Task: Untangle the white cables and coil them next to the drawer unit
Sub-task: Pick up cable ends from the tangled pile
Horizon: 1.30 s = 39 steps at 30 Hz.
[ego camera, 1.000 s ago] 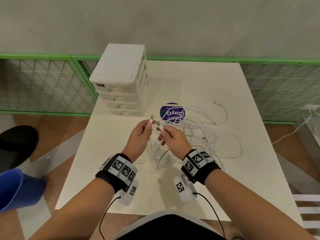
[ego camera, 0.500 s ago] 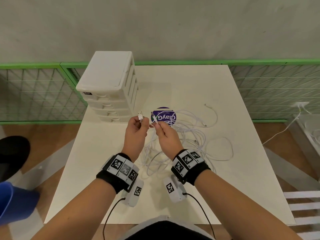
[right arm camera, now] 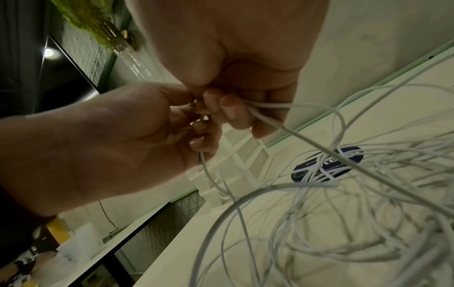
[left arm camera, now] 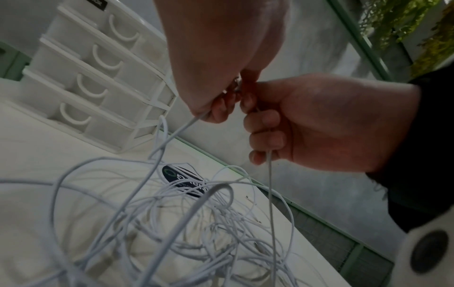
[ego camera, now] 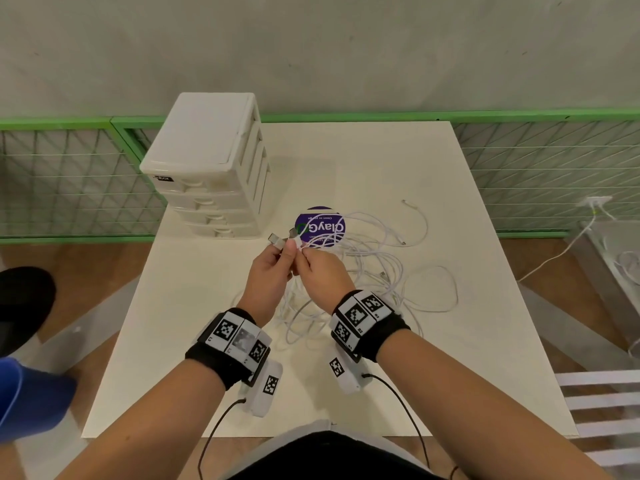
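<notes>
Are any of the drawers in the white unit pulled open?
No, all four drawers of the drawer unit sit flush and shut.

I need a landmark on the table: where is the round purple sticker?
In the head view the purple sticker lies flat on the table, right of the drawer unit, partly under the white cables, just beyond both hands.

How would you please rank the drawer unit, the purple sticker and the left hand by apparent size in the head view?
1. drawer unit
2. left hand, though nearer the camera
3. purple sticker
</notes>
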Available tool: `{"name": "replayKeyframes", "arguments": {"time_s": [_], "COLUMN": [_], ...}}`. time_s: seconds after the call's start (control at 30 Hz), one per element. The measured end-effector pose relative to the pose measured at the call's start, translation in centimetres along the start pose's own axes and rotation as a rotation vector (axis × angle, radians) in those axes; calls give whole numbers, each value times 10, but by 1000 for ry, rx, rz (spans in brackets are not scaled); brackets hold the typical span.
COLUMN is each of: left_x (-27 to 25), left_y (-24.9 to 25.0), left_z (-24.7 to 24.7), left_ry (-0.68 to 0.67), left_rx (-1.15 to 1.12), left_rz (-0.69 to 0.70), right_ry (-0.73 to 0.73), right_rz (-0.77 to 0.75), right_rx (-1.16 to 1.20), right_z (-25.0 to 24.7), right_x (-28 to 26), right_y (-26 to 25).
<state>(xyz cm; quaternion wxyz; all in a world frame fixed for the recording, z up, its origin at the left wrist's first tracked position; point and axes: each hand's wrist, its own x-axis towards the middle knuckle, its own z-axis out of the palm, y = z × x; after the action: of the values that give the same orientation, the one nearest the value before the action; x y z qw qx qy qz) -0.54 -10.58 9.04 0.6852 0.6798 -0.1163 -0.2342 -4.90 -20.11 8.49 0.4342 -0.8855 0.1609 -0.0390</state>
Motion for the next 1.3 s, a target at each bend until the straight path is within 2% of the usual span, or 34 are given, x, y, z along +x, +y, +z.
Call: {"name": "replayKeyframes", "arguments": {"time_s": [0.13,0.27,0.43,0.57,0.63,0.73,0.8,0.87,1.07,1.13,1.23,1.3], "left_x": [-3,4,1,-2,-2,4,3,1,2,3,4,4], "left_y": [0,-6,-7,-8,-5,-2,1,4,-1,-3,-5,-7], "left_z": [-7,-18,-12,-8,-12,-18,-18,-16,-13,-14,-16,-17], "left_ry": [-98,-151,-101,-29,-33,-68,-125,-192,-253,-257,-257,-256], "left_rx": [62,336,461,466,441,358,252,210,193,190,191,201], "left_rz": [-3,-6,104,95,71,80,69,49,33,22,6,-8], "right_ry": [-75,-163,-85,-165,-59,215,279,211,-231,-277,-104,-73], "right_rz": [14,39,7,-42,-42,33,135,218,289,250,16,-86], "right_rx": [-9,-11,149,73,139,324,339,311,64,-74,-216,-296], "right_z": [7,14,15,4,-20,-64,-84,-91,-62,-46,-28,-21], "right_x": [-5,-9,-15,-12,-12,-16,-21,-28,-61,-66,-60,-49], "right_y": [2,3,-1,12,29,60,80,97,124,128,124,120]}}
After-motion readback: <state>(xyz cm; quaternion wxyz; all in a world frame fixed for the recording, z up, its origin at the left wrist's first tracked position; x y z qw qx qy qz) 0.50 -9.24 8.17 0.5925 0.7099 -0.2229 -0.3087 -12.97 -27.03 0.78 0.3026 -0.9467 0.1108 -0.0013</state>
